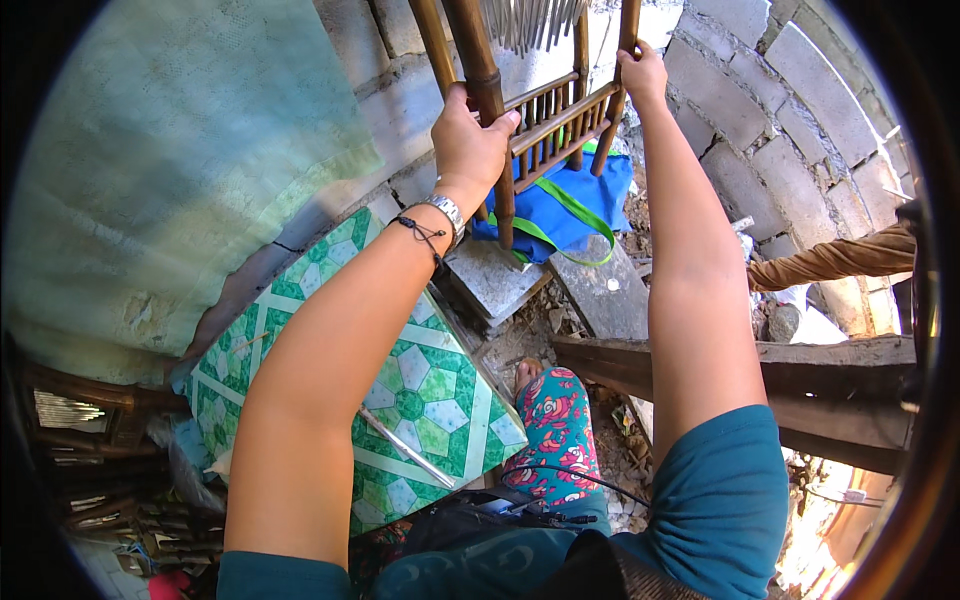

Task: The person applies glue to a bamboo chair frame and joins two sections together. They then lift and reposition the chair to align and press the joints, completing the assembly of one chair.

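Note:
A brown bamboo furniture frame (pixel 480 60) with upright poles and rails of short spindles stands ahead of me, at the top of the view. My left hand (pixel 472 145) wraps around its thick near-left pole, thumb across the front. Farther to the right, my right hand (pixel 643 74) grips another upright pole of the same frame. Pale thin strips (pixel 530 22) hang at its upper part. A blue bag (pixel 575 205) with bright green handles lies behind and below the lower rails. The frame's top lies outside the view.
To the left is a table with a green patterned cover (pixel 410 400), a thin metallic rod (pixel 405 445) on it. A grey concrete block (pixel 500 280) lies below the frame. Block walls (pixel 770 130) rise at right; a wooden beam (pixel 830 385) crosses there. Bamboo pieces (pixel 110 500) lie lower left.

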`<state>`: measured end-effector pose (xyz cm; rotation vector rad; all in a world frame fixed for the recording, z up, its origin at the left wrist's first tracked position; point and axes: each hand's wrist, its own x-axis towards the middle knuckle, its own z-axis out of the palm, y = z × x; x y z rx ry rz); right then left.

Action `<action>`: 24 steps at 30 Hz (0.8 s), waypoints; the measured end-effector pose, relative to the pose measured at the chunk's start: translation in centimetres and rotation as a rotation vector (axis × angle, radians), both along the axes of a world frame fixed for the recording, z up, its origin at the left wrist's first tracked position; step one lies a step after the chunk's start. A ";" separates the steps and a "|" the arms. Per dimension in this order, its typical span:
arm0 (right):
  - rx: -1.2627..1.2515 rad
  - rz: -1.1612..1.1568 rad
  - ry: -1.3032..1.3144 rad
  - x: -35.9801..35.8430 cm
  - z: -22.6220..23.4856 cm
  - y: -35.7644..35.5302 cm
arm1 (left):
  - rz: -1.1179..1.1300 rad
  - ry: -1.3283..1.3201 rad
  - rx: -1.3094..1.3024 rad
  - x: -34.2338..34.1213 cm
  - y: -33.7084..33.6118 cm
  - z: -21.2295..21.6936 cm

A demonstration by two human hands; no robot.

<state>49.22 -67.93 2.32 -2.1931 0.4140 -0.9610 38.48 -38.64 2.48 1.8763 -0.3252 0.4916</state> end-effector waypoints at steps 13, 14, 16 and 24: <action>0.468 0.483 -0.302 -10.2 10.7 4.9 | -0.221 0.011 -0.701 -8.1 5.9 12.9; 0.411 0.482 -0.220 -12.7 11.2 5.1 | -0.215 0.028 -0.724 -9.5 7.0 13.5; 0.528 0.683 0.019 -17.3 12.0 5.7 | -0.192 0.021 -0.753 -11.9 9.0 14.4; 0.396 0.882 -0.020 -26.8 13.4 12.9 | -0.150 -0.053 -0.761 -20.1 16.7 17.0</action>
